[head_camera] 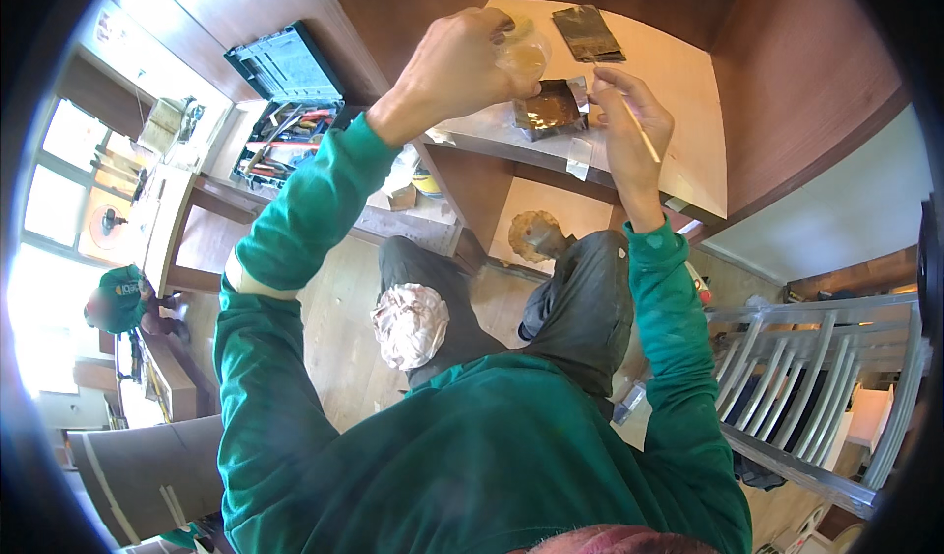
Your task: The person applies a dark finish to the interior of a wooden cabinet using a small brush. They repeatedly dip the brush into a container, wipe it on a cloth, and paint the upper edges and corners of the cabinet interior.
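My left hand (472, 64) grips a clear plastic container (523, 49) with a yellowish content, tilted above the shelf. Right below it, a small dark tray or foil (554, 108) with glossy amber-brown liquid rests near the front edge of the light wooden shelf (682, 111). My right hand (634, 108) holds a thin wooden stick or brush handle (640, 130) between thumb and fingers, just right of that liquid; its far end is hard to make out. Behind, a folded dark sheet (588, 34) lies on the shelf. A crumpled whitish cloth (410, 325) sits on my left thigh.
An open green toolbox (284, 130) full of hand tools stands at the left. A metal ladder (804, 377) is at the right. A round, rough-edged brown object (535, 235) lies in the lower compartment. Another person (122, 299) is at the far left. Cabinet side panels flank the shelf.
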The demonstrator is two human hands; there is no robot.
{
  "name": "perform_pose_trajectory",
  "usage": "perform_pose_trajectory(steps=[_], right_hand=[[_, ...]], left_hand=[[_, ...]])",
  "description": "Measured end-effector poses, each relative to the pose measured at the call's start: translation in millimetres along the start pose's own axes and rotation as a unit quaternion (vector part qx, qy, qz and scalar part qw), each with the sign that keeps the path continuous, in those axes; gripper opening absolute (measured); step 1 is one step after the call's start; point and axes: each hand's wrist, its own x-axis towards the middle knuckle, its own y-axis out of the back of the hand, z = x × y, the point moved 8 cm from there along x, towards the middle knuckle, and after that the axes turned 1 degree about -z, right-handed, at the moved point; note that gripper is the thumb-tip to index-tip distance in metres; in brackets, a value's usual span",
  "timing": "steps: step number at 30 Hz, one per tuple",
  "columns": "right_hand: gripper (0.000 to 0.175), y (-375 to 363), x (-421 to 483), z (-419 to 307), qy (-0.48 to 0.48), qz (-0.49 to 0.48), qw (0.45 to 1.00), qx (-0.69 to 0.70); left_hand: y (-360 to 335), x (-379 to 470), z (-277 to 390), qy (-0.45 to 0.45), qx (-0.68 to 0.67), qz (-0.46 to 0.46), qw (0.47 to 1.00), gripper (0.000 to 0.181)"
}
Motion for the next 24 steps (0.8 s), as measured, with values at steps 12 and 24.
perform_pose_trajectory(steps=[12, 24], right_hand=[[0.019, -40, 33, -14, -0.140, -0.403, 0.895, -0.133], [0.019, -33, 48, -12, -0.090, -0.317, 0.919, -0.217]], left_hand=[[18, -157, -45, 0.160, -0.020, -0.052, 0.986, 0.063], [-133, -276, -201, 0.248, 0.000, -0.046, 0.968, 0.066]])
